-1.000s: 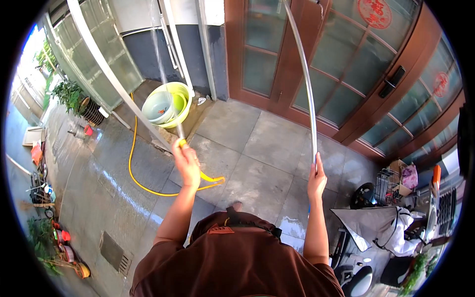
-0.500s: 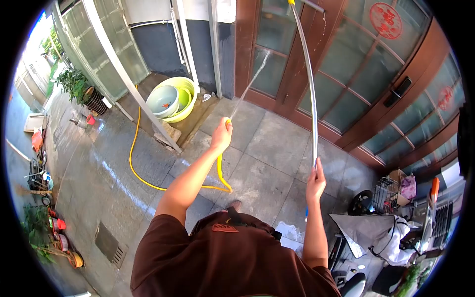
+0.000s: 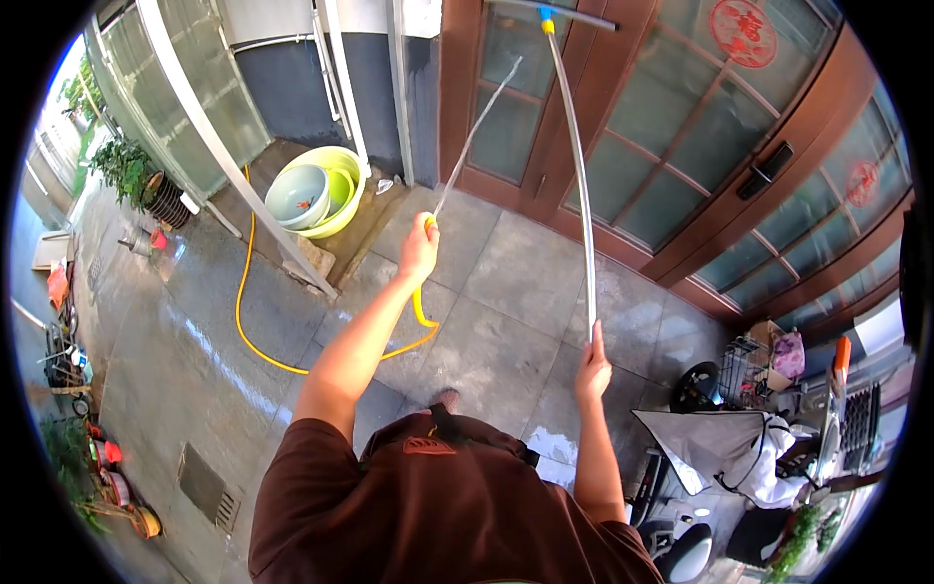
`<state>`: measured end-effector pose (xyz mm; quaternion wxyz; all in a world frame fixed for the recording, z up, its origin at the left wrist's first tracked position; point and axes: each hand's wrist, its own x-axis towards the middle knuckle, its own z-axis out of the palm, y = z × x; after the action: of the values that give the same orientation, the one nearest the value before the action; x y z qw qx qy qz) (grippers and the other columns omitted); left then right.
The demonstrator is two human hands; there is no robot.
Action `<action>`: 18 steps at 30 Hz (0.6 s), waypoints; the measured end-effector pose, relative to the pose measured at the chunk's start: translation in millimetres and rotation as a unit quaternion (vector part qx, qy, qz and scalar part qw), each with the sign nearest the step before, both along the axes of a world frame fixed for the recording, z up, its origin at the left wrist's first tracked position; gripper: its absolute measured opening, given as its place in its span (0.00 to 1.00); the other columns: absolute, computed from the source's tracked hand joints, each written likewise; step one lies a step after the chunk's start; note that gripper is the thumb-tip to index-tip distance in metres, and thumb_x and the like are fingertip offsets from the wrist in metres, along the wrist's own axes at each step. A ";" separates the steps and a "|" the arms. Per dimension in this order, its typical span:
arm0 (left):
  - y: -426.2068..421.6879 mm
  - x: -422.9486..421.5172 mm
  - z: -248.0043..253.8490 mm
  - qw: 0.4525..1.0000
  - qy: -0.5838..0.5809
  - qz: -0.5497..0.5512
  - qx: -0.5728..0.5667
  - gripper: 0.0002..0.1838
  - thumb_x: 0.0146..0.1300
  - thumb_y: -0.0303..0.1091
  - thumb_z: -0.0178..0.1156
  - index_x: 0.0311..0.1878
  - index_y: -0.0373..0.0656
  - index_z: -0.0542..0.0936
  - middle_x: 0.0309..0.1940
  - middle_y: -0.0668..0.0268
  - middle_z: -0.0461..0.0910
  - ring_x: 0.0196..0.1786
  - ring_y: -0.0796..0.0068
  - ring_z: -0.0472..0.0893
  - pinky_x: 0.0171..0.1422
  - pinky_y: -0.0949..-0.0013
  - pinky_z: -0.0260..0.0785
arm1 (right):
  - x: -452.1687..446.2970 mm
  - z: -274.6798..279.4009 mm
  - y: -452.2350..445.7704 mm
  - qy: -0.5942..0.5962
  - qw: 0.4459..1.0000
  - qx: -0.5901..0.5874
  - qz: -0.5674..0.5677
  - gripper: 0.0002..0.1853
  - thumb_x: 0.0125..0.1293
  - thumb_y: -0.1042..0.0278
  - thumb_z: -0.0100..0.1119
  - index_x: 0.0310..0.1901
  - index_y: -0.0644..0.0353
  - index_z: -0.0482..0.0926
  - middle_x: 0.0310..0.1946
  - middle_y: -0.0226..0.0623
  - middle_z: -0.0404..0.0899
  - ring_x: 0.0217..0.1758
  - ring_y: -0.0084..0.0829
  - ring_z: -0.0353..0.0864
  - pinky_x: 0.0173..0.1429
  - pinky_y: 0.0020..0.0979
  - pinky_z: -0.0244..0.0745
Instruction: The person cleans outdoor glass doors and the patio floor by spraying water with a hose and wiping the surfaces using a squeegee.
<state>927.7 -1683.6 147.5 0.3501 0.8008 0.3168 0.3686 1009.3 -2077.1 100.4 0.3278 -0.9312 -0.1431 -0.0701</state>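
My left hand [image 3: 419, 251] is closed around the end of a yellow hose [image 3: 245, 292]. From it a thin jet of water [image 3: 474, 133] shoots toward the glass of a brown-framed door [image 3: 514, 136]. My right hand [image 3: 592, 372] grips the long silvery pole [image 3: 584, 204] of a squeegee. Its blue and yellow joint and dark crossbar [image 3: 584, 18] are up at the door frame, near the top edge of the view. The pole's lower end is hidden behind my hand and arm.
A yellow-green tub [image 3: 336, 227] holding smaller basins stands at the wall by a slanted white post [image 3: 195, 97]. At right is a scooter with a grey cover [image 3: 700, 438] and a wire basket [image 3: 744, 368]. Potted plants [image 3: 122, 170] line the left; paving is wet in places.
The squeegee head has come further into view, its blue joint and crossbar now showing. The whole scene has shifted slightly left. Water still runs from the hose.
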 end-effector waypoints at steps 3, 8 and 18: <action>0.7 -14.2 -5.7 0.999 0.044 0.000 -0.012 0.11 0.67 0.35 0.52 0.50 0.47 0.70 0.33 0.50 0.80 0.39 0.42 0.80 0.40 0.48 0.71 | -27.3 -37.4 -9.8 0.057 0.998 -0.033 -0.006 0.25 0.69 0.60 0.52 0.67 0.28 0.65 0.23 0.52 0.77 0.23 0.50 0.78 0.29 0.46 0.70; -0.6 -24.6 -16.2 0.998 0.051 -0.023 0.008 0.11 0.67 0.35 0.53 0.50 0.47 0.70 0.34 0.50 0.80 0.39 0.43 0.80 0.40 0.48 0.71 | -48.0 -60.7 -20.8 0.063 0.996 0.051 0.023 0.21 0.69 0.62 0.52 0.64 0.42 0.71 0.30 0.47 0.82 0.30 0.46 0.83 0.36 0.41 0.74; -12.3 -9.0 115.1 0.990 -0.121 -0.051 0.042 0.12 0.67 0.33 0.53 0.52 0.49 0.69 0.31 0.51 0.79 0.39 0.44 0.80 0.40 0.52 0.71 | -12.7 57.3 -5.1 0.091 0.969 0.227 0.011 0.20 0.69 0.68 0.55 0.62 0.52 0.74 0.20 0.28 0.69 0.23 0.16 0.65 0.31 0.25 0.67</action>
<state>918.7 -1695.9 262.6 0.3705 0.7793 0.2147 0.4576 996.6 -2082.2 157.7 0.5433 -0.8331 -0.1029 -0.0125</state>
